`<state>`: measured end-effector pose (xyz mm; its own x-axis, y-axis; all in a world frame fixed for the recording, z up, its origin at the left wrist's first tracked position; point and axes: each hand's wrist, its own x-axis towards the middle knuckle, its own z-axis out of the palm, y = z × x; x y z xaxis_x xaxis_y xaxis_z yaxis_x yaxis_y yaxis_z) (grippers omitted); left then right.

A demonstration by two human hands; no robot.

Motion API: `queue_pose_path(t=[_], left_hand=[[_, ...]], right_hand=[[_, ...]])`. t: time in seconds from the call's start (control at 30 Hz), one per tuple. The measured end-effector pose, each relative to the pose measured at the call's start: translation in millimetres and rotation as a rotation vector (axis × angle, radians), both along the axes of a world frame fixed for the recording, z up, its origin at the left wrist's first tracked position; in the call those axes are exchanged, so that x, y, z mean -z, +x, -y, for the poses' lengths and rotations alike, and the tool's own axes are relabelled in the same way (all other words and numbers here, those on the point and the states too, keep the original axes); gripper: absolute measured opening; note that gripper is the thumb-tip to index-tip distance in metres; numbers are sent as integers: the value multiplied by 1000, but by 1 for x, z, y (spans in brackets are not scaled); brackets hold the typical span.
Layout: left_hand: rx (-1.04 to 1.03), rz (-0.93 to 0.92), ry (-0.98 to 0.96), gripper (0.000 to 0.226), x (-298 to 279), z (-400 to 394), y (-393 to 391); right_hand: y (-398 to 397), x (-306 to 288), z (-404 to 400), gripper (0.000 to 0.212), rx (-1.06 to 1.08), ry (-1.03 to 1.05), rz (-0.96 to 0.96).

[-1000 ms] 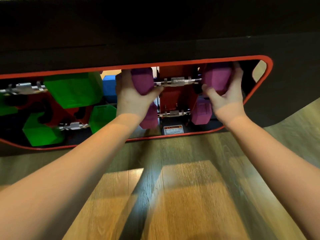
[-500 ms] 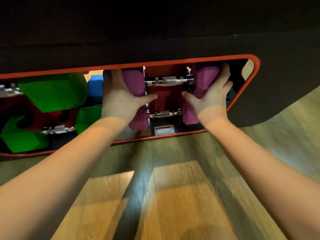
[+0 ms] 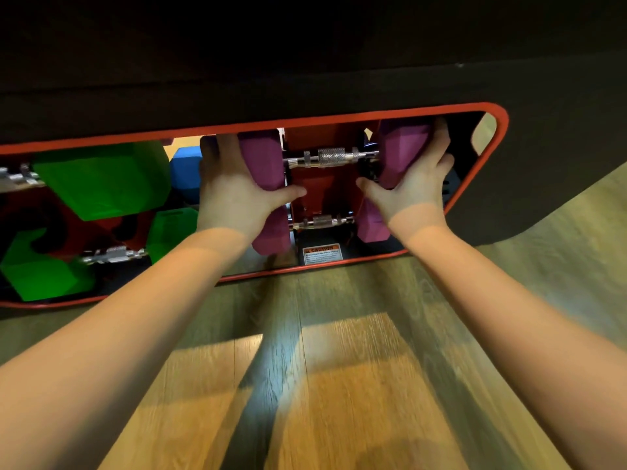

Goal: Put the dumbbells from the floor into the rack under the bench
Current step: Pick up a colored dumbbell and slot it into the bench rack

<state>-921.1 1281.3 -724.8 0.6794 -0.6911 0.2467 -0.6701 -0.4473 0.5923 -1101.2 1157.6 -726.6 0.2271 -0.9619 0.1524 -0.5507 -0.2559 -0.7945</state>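
Note:
An upper purple dumbbell (image 3: pixel 332 158) with a knurled steel handle lies across the red rack (image 3: pixel 319 184) inside the red-rimmed opening under the black bench. My left hand (image 3: pixel 234 191) grips its left purple head. My right hand (image 3: pixel 412 184) grips its right purple head. A second purple dumbbell (image 3: pixel 322 221) rests on the rack just below, its left head partly behind my left wrist.
Two green dumbbells (image 3: pixel 101 181) (image 3: pixel 108 254) sit in the rack to the left, with a blue dumbbell head (image 3: pixel 185 167) behind them. The red rim (image 3: pixel 497 157) frames the opening. A caution label (image 3: pixel 321 254) is at the rack's base. Wooden floor (image 3: pixel 339 385) lies in front.
Both hands have pushed the upper purple dumbbell a little deeper into the rack, and the right hand's fingers have spread over the right head. The view has shifted slightly.

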Motion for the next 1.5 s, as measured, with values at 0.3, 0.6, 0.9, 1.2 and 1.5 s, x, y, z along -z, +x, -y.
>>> queue_pose_path(t=[0.3,0.6,0.9,1.2,1.5], left_hand=[[19,17,24,121,-2,-2,3],[30,-36,40,126,-7,-2,1],[34,-12,17,125,-10,-3,1],[-4,6,25,123,-11,-3,-2],[-11,-24,-3,119,-15,-4,-5]], right_hand=[[1,0,2,120,13,37,23],[0,0,4,122,9,73,27],[0,-1,5,121,3,56,10],[1,-1,5,123,-12,49,-28],[2,0,5,122,-5,31,-46]])
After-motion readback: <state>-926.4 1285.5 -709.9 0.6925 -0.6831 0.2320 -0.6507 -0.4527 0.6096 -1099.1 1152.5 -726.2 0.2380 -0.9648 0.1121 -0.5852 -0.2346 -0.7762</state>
